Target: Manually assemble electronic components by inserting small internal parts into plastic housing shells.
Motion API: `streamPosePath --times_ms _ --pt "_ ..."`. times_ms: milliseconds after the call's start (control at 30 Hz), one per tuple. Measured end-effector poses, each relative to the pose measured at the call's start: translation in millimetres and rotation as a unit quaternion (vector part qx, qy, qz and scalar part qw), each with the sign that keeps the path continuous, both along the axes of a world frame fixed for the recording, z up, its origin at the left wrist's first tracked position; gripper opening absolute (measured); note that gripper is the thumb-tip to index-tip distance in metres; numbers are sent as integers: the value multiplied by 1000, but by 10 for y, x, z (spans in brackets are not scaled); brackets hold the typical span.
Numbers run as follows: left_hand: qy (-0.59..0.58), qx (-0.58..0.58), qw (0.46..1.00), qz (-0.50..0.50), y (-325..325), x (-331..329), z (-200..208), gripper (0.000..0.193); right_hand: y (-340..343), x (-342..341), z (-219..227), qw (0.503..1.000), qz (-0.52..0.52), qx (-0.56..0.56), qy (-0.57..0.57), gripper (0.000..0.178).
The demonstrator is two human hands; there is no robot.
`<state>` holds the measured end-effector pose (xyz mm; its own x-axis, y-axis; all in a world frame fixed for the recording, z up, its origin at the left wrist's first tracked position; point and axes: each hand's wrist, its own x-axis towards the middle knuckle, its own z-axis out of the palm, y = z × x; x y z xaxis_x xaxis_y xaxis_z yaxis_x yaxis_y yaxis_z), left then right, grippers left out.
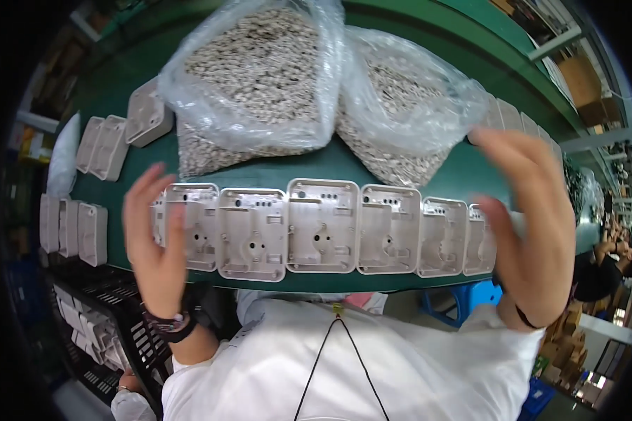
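Several pale grey box-shaped housings [323, 245] stand side by side in a row along the near edge of the green table, their hollow insides facing up with small holes and posts in them. At the row's left end is my left hand [154, 238], fingers stretched and thumb apart, overlapping the end housing [200, 221]. Over the right end hovers my right hand [534, 203], thumb and fingers spread, partly hiding the last housing [476, 242]. Both hands are slightly blurred and hold nothing; whether either touches a housing I cannot tell.
Behind the row sit two clear plastic bags, a left one [260, 77] and a right one [400, 98], full of small pale parts. More housings [91, 235] stand at the left and far right. A black crate [140, 330] is below left, a blue stool [470, 298] below right.
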<state>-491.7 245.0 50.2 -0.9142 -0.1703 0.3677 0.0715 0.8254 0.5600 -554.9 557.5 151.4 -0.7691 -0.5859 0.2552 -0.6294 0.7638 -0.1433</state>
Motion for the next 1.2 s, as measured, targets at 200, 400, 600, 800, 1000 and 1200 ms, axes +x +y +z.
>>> streamPosePath --times_ms 200,400,600,800,1000,1200 --pt "-11 156 940 -305 655 -123 11 18 -1344 -1659 -840 956 269 70 92 26" --pt "-76 181 952 -236 285 92 -98 14 -1758 -1865 -1329 970 210 122 26 37" --pt "-2 196 951 -241 318 150 -165 11 -1701 -2091 -1277 976 204 76 -15 21" --pt "4 198 940 -279 368 143 -99 10 -1792 -2168 -1211 979 186 26 84 21" --pt "32 250 911 -326 439 -70 101 9 -1862 -2154 -1076 986 140 41 79 33" --pt "9 695 689 -206 749 -395 89 18 -1786 -2116 -1040 992 110 -46 40 18"
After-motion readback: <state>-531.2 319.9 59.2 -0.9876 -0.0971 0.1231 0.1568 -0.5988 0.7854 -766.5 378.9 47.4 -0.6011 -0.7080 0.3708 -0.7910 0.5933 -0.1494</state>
